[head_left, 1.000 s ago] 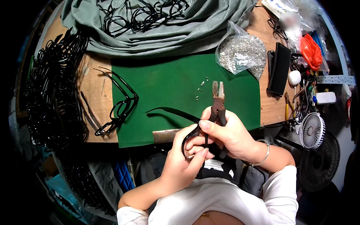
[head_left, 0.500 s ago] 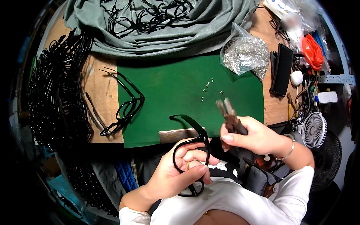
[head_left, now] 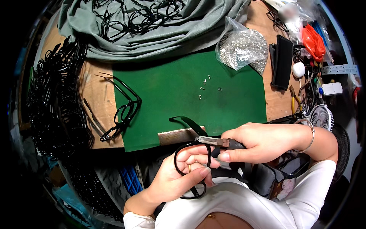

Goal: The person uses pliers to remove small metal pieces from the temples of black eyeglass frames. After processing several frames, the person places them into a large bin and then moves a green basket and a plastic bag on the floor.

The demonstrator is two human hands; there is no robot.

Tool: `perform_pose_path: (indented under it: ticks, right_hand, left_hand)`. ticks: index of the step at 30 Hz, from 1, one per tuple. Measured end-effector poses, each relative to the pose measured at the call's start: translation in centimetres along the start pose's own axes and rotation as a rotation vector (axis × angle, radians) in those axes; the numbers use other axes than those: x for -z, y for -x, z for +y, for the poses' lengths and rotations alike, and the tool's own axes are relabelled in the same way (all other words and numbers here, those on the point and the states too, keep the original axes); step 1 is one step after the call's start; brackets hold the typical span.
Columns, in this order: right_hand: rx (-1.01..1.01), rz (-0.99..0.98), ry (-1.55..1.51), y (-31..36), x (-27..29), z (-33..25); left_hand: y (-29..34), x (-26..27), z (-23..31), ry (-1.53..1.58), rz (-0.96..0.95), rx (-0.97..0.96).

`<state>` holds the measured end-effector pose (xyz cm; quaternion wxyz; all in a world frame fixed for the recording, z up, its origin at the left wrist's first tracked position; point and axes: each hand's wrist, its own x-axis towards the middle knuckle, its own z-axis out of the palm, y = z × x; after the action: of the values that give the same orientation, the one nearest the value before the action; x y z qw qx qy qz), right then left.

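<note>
My left hand (head_left: 183, 171) is closed on a black glasses frame (head_left: 175, 163), its fingers and thumb round the rims near the bridge. One temple arm of the frame points up and away over the mat's near edge. In my right hand (head_left: 251, 143) is a pair of pliers (head_left: 213, 141) with dark handles, gripped in a closed fist. The pliers' jaws lie at the corner where the temple arm meets the front. Whether they pinch the hinge there I cannot tell. Several tiny metal pieces (head_left: 202, 88) lie scattered on the green mat (head_left: 164, 84).
Another black glasses frame (head_left: 127, 114) rests at the mat's left edge, beside a large heap of black frames (head_left: 57, 103). A grey cloth (head_left: 152, 49) with more frames lies at the back. A clear bag of small metal parts (head_left: 244, 47), a black phone-like case (head_left: 282, 63) and a white fan (head_left: 321, 116) are on the right.
My right hand has swung the pliers left and down, from over the mat to the frame's corner. My left hand keeps its hold on the frame. The whole view has shifted slightly.
</note>
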<state>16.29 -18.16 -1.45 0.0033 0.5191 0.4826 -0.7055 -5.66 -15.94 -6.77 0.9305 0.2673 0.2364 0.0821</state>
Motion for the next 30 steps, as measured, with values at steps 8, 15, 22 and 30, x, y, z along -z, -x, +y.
perform_pose_path:
  ticks: [8,15,22,30]
  right_hand:
    - [0.051,0.3,0.301,-0.5,-1.6,1.8]
    - [0.077,-0.123,-0.093,-1.1,2.4,3.6]
    - [0.335,0.723,0.221,-6.1,-2.0,7.8]
    - [0.178,0.663,0.15,-6.0,-1.8,6.8]
  left_hand:
    - [-0.4,-0.8,-0.2,-0.023,0.065,0.031]
    - [-0.4,-0.9,0.9,0.02,0.048,0.049]
    - [0.9,-1.4,1.0,-0.529,0.222,-0.266]
    - [-1.0,6.3,4.1,-1.21,0.599,-0.426]
